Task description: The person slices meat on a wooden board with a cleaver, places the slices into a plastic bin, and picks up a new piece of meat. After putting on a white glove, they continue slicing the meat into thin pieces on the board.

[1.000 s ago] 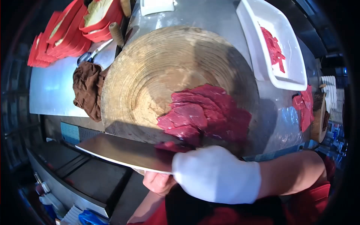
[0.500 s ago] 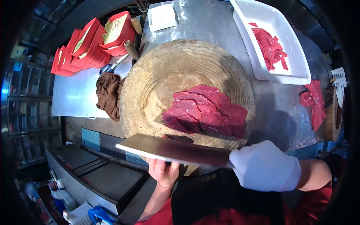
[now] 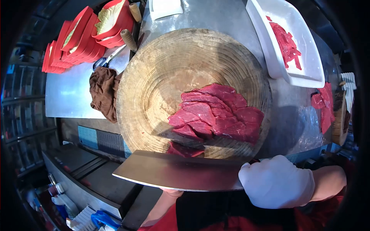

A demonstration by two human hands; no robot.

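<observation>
Steel desk [image 3: 216,15], near edge — right hand [image 3: 275,186] fingers clamped on cleaver [image 3: 177,171] beside meat slices [image 3: 219,113]; left hand [image 3: 172,191] under blade — fingers hidden, cannot tell.

Right hand [image 3: 275,186]: white-gloved, fist closed round the handle of the cleaver [image 3: 177,171], forearm bare. Left hand [image 3: 172,191]: bare, mostly hidden beneath the cleaver; forearm shows below.

Bright overhead light, steel glare, fisheye warp, dark vignetted corners

meat [image 3: 216,115] on board [image 3: 162,69], tray [image 3: 302,75] right, perhaps scissors [image 3: 109,60] left
</observation>
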